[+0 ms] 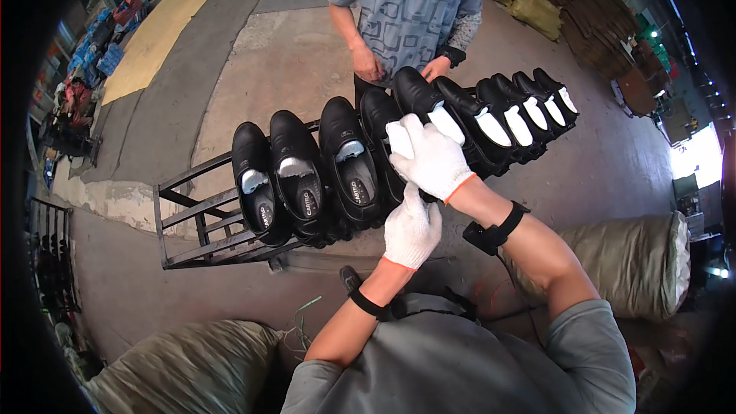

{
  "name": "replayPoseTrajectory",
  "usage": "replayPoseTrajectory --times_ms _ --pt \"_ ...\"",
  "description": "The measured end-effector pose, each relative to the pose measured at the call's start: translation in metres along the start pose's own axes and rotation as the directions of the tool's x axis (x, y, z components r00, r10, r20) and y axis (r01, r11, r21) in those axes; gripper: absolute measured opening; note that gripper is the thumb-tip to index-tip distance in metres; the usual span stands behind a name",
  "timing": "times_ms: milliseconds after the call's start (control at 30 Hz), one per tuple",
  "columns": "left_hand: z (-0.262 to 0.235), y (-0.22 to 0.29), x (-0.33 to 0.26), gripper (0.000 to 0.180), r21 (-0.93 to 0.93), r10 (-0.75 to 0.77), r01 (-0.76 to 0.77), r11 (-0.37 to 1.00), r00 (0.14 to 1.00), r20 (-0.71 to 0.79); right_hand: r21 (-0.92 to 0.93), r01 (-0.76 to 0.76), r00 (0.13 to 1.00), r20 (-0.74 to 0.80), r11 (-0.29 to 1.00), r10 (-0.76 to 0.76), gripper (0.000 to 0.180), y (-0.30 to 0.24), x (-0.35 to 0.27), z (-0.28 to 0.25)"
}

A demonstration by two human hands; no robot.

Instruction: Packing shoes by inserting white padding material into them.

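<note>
Underneath it all spreads a grey floor (130,284), cracked and patched. A black metal rack (160,234) runs across it, slanting up to the right. Near the wearer lie two wrapped bales: the right bale (613,264) on its side, the left bale (184,372) cut off by the lower edge. Beyond the rack stands a co-worker (414,4) in a patterned grey shirt, both hands at waist height.

Black shoes fill the rack in a row, toes away from the wearer. The three at the left end show dark insoles and pale stuffing (294,167); those at the right show white linings (518,126). Between them sits the fourth shoe (376,110) from the left, partly covered by the gloved hands.

The right hand (434,157) is closed around a white piece (399,140) over that shoe's opening. The left hand (412,231) is at its heel, fingers curled; whether it grips, I cannot tell. Smallest, black bands (366,304) circle both wrists.
</note>
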State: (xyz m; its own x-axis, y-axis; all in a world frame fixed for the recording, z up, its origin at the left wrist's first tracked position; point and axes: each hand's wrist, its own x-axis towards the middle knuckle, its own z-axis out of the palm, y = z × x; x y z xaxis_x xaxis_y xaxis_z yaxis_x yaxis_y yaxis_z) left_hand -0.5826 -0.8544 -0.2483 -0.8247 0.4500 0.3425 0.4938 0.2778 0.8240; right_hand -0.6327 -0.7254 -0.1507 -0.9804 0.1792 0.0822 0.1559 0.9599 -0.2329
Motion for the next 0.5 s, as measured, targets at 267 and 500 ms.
replayPoseTrajectory --times_ms 267,500 --pt "0.005 -0.013 -0.002 0.052 0.091 -0.015 0.013 0.996 1.0 0.017 -0.064 0.046 0.979 0.202 0.997 -0.033 0.037 0.001 0.012 0.005" --pt "-0.001 -0.005 -0.009 0.064 0.077 0.002 -0.006 0.997 0.998 0.057 -0.009 0.184 0.948 0.266 0.983 -0.175 0.031 0.039 0.02 0.034"
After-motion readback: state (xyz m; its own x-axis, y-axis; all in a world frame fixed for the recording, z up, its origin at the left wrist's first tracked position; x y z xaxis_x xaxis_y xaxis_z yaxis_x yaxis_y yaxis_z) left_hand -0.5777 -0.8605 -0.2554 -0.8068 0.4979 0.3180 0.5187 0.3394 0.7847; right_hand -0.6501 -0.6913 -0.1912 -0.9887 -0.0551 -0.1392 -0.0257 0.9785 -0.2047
